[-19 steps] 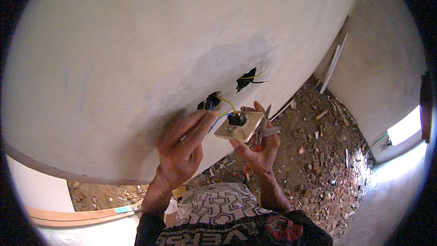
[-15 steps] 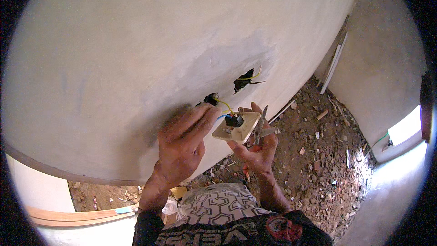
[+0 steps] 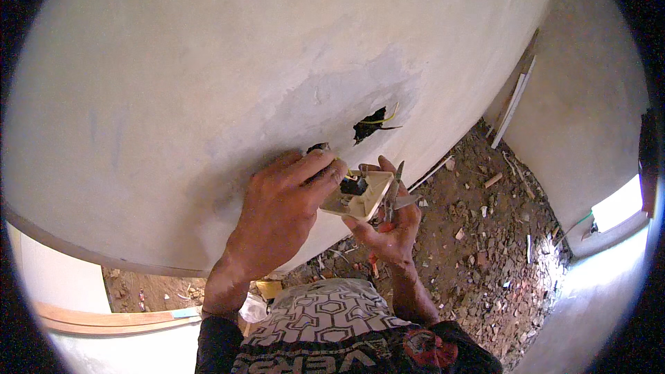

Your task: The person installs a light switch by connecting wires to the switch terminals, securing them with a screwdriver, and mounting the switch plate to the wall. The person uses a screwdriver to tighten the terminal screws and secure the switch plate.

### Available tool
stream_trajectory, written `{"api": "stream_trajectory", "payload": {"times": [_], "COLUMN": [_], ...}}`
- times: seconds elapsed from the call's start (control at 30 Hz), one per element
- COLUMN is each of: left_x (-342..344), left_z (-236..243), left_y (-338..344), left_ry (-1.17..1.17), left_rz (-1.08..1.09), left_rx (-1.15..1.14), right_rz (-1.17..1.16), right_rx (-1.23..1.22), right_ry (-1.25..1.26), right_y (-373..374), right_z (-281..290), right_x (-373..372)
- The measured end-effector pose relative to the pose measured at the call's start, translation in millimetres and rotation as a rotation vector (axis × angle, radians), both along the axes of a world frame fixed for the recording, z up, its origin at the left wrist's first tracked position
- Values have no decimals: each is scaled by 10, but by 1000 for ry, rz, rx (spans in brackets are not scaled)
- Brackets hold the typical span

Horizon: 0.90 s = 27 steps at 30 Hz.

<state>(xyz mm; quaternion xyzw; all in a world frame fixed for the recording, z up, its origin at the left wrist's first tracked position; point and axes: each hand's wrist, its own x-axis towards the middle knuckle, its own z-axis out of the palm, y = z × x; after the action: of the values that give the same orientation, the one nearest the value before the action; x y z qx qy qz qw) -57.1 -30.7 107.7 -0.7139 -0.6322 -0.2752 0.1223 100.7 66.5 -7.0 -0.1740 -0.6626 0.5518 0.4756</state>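
A cream wall-socket plate (image 3: 379,187), its back turned up, is held in my right hand (image 3: 393,234). On the plate's back sits a black socket module (image 3: 354,185). The same hand also keeps a pair of scissors (image 3: 396,192), blades spread, beside the plate's right edge. My left hand (image 3: 273,208) has its fingers closed at the plate's left side, around a yellow wire (image 3: 348,172) that runs to the module. Those fingertips cover most of the wire and part of a small dark wall hole (image 3: 318,147).
A larger ragged hole (image 3: 368,127) in the plastered wall (image 3: 208,62) has a yellow-green wire and a dark wire sticking out. Rubble-strewn ground (image 3: 478,235) lies below on the right. White strips (image 3: 514,104) lean in the corner; a wooden board (image 3: 111,320) is at lower left.
My left hand has shifted right and closer to the plate, its fingers now covering the blue wire and more of the yellow one. The right hand, plate and scissors have barely moved.
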Motion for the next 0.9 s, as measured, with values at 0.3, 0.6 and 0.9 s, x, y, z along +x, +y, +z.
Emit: {"api": "stream_trajectory", "payload": {"times": [0.3,0.6,0.9], "left_x": [-11,52,255], "left_z": [-109,-282,-972], "left_y": [-12,-133,138], "left_ry": [-117,6,-532], "left_rz": [14,-69,-23], "left_rx": [-22,68,149], "right_rz": [-3,-75,-186], "right_rx": [-25,22,214], "right_ry": [-44,-131,-196], "right_y": [-28,-61,-25], "right_z": [-3,21,159], "right_x": [-4,-32,149]}}
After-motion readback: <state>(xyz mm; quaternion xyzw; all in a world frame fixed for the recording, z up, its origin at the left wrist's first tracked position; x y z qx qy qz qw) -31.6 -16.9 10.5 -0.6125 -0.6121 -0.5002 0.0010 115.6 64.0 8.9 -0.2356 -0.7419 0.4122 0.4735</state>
